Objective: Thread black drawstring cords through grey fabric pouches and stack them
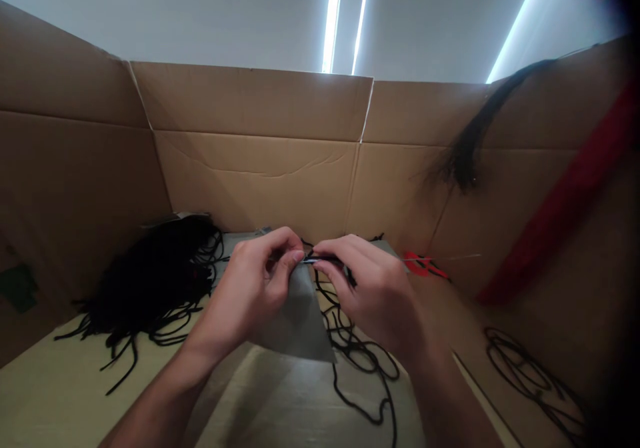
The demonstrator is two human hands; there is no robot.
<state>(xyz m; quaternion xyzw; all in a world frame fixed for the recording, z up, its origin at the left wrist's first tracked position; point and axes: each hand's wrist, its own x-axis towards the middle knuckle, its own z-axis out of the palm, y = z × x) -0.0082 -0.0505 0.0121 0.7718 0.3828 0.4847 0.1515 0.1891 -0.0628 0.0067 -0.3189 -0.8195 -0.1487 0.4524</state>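
My left hand point(253, 288) pinches the top corner of a grey flat piece, a card or bag point(300, 321), held up over the table. My right hand point(373, 288) is closed in a pinch on a black cord point(360, 351) at that same corner, fingertips of both hands almost touching. The cord trails down from my right hand and loops on the table surface point(65, 395) below. Whether the cord passes through the grey piece is too small to see.
A pile of black cords point(150, 281) lies at the left. Cardboard walls point(250, 155) enclose the work area on three sides. Red-handled scissors point(423, 265) lie at the right, a loose black cord loop point(530, 375) further right, and a red strap point(565, 201) hangs along the right wall.
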